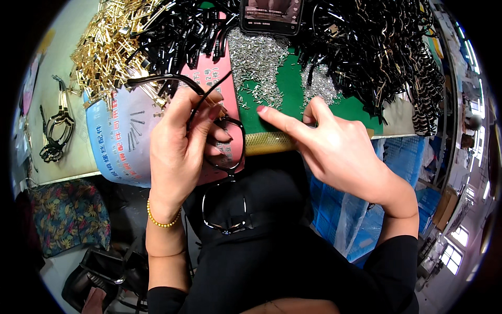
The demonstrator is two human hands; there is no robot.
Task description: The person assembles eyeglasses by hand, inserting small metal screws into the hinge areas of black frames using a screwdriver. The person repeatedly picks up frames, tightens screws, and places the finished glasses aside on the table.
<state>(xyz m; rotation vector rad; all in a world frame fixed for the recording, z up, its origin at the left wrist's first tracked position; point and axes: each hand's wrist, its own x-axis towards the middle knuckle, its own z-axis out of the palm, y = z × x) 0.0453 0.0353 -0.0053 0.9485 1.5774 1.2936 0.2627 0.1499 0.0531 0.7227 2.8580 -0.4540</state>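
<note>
My left hand (180,141) is closed around a pair of glasses, pinching it where a black temple (162,78) meets the frame. The dark-rimmed glasses frame (243,152) hangs below my fingers, one lens opening near my palm and the other lower, in front of my black clothing. My right hand (340,149) is over the front of a green mat (287,78). Its index finger stretches left toward a heap of small silver screws (261,68), the tip just below the loose ones. Its other fingers are curled, and what they hold, if anything, is hidden.
Gold metal parts (110,44) and black temples (183,31) are heaped at the far left. More black temples (376,57) cover the right side. A phone (270,15) stands at the back. Tangled frames (57,125) lie left. Blue crates (361,230) stand below the table's right side.
</note>
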